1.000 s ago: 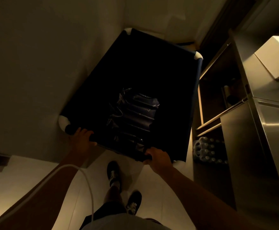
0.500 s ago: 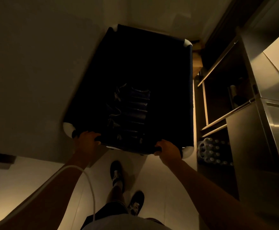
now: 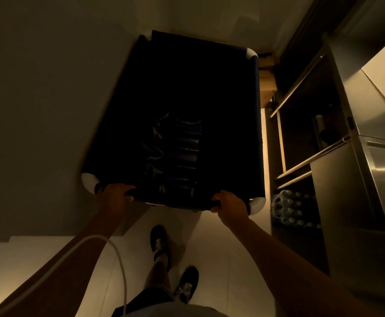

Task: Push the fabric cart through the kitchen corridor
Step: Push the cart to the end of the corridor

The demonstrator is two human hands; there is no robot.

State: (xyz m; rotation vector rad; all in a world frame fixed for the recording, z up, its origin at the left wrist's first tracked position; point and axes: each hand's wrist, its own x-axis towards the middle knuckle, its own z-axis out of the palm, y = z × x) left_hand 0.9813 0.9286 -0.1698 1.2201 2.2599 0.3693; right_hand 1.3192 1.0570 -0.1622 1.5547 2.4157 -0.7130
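The fabric cart (image 3: 230, 92) is a deep dark bin with white corner caps, filling the middle of the dim corridor ahead of me. A crumpled dark plastic bag (image 3: 175, 152) lies inside near its near end. My left hand (image 3: 114, 196) is shut on the cart's near rim by the left corner cap. My right hand (image 3: 230, 203) is shut on the same rim by the right corner cap. The cart's wheels are hidden.
A plain wall (image 3: 38, 99) runs close along the cart's left side. On the right stand steel shelves (image 3: 301, 138) and a steel cabinet (image 3: 374, 191), with a pack of water bottles (image 3: 294, 208) on the floor. A cardboard box (image 3: 267, 88) sits ahead right. My feet are on pale floor tiles (image 3: 221, 259).
The cart has swung from a diagonal angle to nearly straight along the corridor and rolled forward. Both hands kept their hold on the near rim, and I stepped forward.
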